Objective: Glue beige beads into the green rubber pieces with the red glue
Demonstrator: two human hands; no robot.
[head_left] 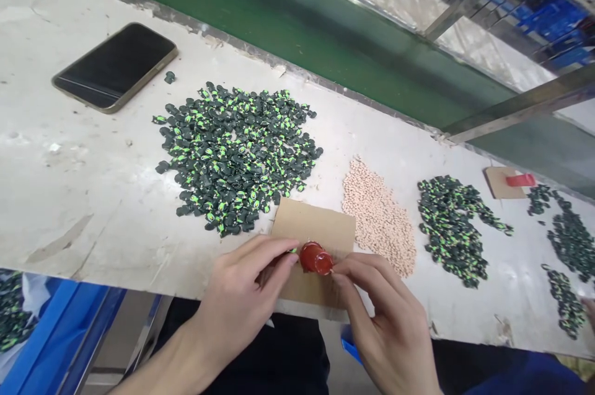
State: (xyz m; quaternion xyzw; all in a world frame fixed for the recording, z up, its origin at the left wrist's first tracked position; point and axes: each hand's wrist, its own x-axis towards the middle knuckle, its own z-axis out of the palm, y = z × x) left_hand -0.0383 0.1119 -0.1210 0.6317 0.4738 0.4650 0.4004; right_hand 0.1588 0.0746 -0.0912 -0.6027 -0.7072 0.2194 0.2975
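My left hand [242,296] and my right hand [376,314] meet over a brown cardboard piece [320,227] at the table's near edge. Between their fingertips sits a small red cap-like tool [316,258]; the right fingers touch its right side, and the left thumb and forefinger pinch a tiny black-and-green part against its left side. Just beyond the cardboard lies a big heap of black-and-green small parts [237,153]. To the right of it is a pile of small beige pellets [379,215].
A phone [116,65] lies face up at the far left of the white worktable [83,196]. A second heap of black-and-green parts [455,227] lies right, with more heaps, another cardboard and a red tool [519,180] beyond. A green conveyor belt [288,10] runs behind. Blue bin [51,345] below left.
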